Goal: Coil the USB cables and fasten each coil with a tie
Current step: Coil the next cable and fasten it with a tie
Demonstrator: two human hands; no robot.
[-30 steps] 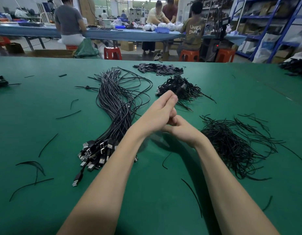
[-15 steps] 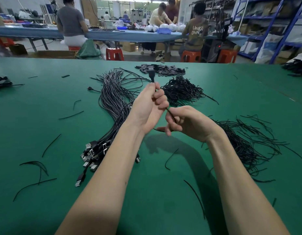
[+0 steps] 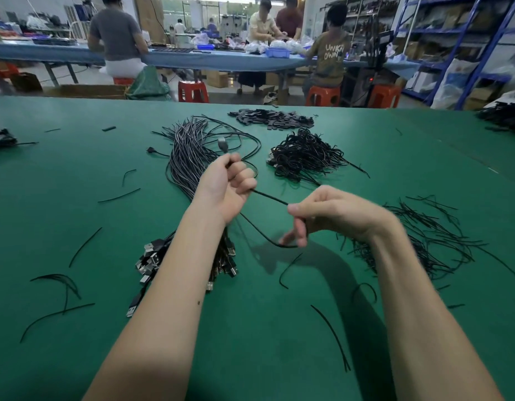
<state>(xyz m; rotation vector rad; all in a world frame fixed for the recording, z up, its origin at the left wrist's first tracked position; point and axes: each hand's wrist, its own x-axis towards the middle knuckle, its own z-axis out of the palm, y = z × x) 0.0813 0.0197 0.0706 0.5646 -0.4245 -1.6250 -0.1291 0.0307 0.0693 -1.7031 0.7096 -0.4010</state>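
Left hand fisted round the cable, plug up (far edge); right hand pinches it, strand slanting between.

Both forearms extend forward, bare; left hand raised, fingers curled into a closed grip around a cable; right hand lower, thumb and fingers pinching the same cable, remaining fingers pointing down.

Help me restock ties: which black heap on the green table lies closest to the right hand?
The loose pile of thin ties just right of the right hand. The tangled heap and flat pile sit farther back.
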